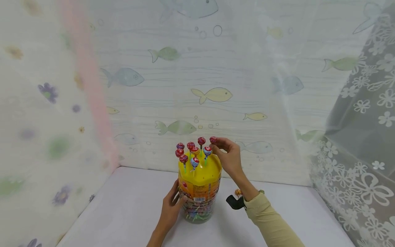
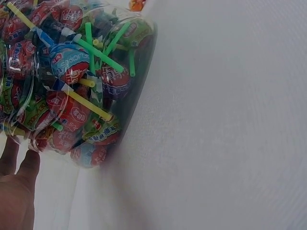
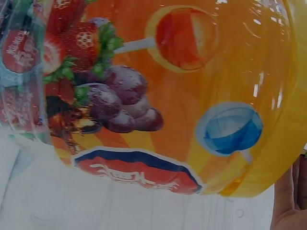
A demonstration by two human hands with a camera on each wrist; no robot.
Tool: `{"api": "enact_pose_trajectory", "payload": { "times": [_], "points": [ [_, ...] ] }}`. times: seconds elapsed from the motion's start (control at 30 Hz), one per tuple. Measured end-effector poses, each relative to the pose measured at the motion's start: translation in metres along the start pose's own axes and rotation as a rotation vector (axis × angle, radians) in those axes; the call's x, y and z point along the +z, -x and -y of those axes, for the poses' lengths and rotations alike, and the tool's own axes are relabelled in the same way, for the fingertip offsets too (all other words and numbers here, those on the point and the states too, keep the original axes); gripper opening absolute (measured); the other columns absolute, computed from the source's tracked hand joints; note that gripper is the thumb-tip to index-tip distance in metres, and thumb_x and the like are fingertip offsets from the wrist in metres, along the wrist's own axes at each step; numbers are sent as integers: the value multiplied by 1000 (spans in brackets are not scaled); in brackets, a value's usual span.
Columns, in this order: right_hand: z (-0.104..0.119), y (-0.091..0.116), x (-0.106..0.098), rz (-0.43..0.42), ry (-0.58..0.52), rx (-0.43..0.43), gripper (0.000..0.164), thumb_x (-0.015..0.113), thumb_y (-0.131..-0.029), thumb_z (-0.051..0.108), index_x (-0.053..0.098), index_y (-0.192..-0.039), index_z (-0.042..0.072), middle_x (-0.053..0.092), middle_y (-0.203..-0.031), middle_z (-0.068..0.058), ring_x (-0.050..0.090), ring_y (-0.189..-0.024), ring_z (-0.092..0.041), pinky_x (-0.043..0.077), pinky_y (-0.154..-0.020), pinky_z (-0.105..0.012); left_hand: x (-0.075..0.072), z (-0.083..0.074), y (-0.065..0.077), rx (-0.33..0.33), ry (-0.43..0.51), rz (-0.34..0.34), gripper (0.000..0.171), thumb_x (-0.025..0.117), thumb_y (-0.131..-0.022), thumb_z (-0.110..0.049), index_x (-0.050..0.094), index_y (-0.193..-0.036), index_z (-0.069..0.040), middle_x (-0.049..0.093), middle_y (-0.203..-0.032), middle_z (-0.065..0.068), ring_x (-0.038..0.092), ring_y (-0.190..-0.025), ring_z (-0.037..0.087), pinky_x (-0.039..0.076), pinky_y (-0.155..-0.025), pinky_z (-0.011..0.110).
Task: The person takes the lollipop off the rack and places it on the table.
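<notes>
A clear plastic jar (image 1: 197, 206) full of wrapped lollipops stands upright on the table. Several lollipops stick up by their sticks from its yellow lid (image 1: 197, 177), among them a blue-wrapped one (image 1: 194, 162) at the front. My left hand (image 1: 169, 207) grips the jar's left side, thumb in front; the left wrist view shows fingers (image 2: 29, 170) against the clear wall. At the lid's back right, my right hand (image 1: 230, 157) pinches a red lollipop (image 1: 213, 139) near its head; its stick is hidden. The right wrist view is mostly filled by the jar's orange label (image 3: 192, 91).
On the white table (image 1: 129, 206), an orange-wrapped lollipop (image 1: 238, 192) and a green one (image 1: 261, 191) show beside my right forearm, partly covered by it. A black curved piece (image 1: 235, 202) sits at the right wrist. Fish-print curtain (image 1: 213, 94) hangs behind the table.
</notes>
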State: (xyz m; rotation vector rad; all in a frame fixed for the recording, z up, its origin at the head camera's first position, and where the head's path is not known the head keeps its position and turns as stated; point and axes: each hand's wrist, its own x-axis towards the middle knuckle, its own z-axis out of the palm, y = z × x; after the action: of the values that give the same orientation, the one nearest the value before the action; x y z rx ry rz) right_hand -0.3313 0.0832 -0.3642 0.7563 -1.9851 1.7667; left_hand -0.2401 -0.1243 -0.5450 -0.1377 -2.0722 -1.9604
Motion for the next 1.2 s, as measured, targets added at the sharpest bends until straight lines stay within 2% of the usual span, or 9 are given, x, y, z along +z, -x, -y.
{"api": "enact_pose_trajectory", "payload": {
  "times": [0.2, 0.43, 0.67, 0.77, 0.9, 1.03, 1.2],
  "points": [
    [4, -4, -1, -18, -43, -39, 21, 73, -92, 3, 72, -112, -4, 73, -102, -23, 71, -84, -14, 62, -78, -24, 0, -1, 0, 3, 3, 0, 73, 66, -100, -25, 28, -162, -16, 28, -167, 4, 29, -152, 37, 27, -120, 58],
    [3, -2, -3, -25, -57, -56, 21, 71, -93, 2, 70, -113, -6, 72, -103, -25, 70, -84, -9, 62, -77, -25, 1, 0, 0, 16, -6, 5, 73, 65, -101, -24, 28, -162, -15, 27, -167, 6, 29, -152, 39, 26, -120, 58],
    [3, 6, -8, -56, -83, -60, 21, 71, -93, 0, 71, -113, -6, 72, -101, -25, 71, -83, -15, 62, -76, -25, 0, 1, 0, 13, -7, -2, 72, 65, -101, -24, 28, -162, -15, 28, -167, 5, 29, -152, 39, 26, -120, 58],
    [3, 11, -12, -66, -100, -61, 21, 71, -92, -1, 71, -113, -6, 73, -99, -21, 71, -82, -15, 63, -76, -27, 0, 1, 0, 15, -10, -5, 72, 65, -101, -24, 28, -162, -15, 28, -167, 5, 29, -152, 39, 26, -119, 59],
    [5, 19, -16, -79, -123, -29, 22, 71, -92, -1, 70, -114, -6, 74, -99, -7, 71, -83, -12, 63, -77, -32, 1, 1, -1, 21, -7, -8, 72, 66, -100, -24, 29, -162, -16, 30, -166, 4, 31, -151, 38, 28, -119, 59],
    [7, 29, -21, -95, -122, 20, 23, 71, -93, -1, 69, -115, -7, 74, -99, 4, 71, -84, -11, 63, -77, -30, 0, 1, -1, 30, -11, -3, 72, 65, -100, -23, 29, -162, -16, 29, -167, 5, 31, -151, 38, 28, -119, 58],
    [3, 43, -29, -134, -129, 60, 25, 71, -92, -4, 68, -116, -9, 75, -99, 7, 72, -83, -9, 63, -74, -26, 0, 0, 1, 24, -2, 2, 71, 65, -101, -24, 29, -162, -15, 28, -167, 7, 29, -151, 40, 27, -119, 59]
  ]
}}
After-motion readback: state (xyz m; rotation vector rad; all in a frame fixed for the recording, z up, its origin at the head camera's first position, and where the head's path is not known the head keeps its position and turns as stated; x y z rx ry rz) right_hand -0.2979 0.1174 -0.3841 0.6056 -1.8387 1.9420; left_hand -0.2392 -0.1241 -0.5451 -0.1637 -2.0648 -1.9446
